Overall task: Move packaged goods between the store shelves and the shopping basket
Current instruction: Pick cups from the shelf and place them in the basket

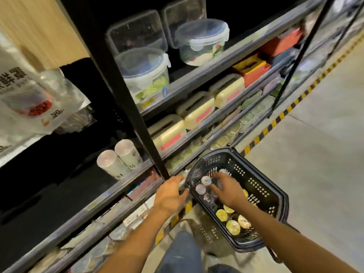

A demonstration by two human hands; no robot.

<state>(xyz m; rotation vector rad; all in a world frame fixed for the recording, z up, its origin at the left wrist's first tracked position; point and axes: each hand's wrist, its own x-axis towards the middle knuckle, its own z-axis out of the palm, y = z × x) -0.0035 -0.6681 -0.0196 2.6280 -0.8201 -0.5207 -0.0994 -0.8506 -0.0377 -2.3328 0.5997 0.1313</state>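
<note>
Site: a store aisle with a grey concrete floor [315, 154], a yellow-and-black hazard stripe [275, 119] along the foot of black metal shelving [137, 115]. The upper shelves carry clear tubs [145, 71] and cream boxes [197, 111]. Two tall sealed cups [118, 160] stand at the front edge of a lower shelf, left of the upright.

The shopping basket [275, 186] sits on the floor just beside the shelf base. The pale-lidded cups [206, 180] are grouped at its far end, toward the shelf. The yellow-lidded cups [233, 226] lie at its near end.

Right hand [228, 191]: inside the basket, above the pale-lidded cups. Fingers are spread and slightly bent, tips at the lids, with no cup enclosed.

Left hand [169, 196]: at the basket's far-left corner, between rim and shelf front. Motion blur hides the fingers, so it cannot be told whether they grip the rim, hold an item or hold nothing.

Step in hand (judgement): selecting a pale-lidded cup in the basket, either to lift it toward the shelf or to settle it among the others; the direction cannot be determined.

Next move requires: closing the fingers round a single cup without tipping its close-packed neighbours, then lifting it clear of the basket rim.
</note>
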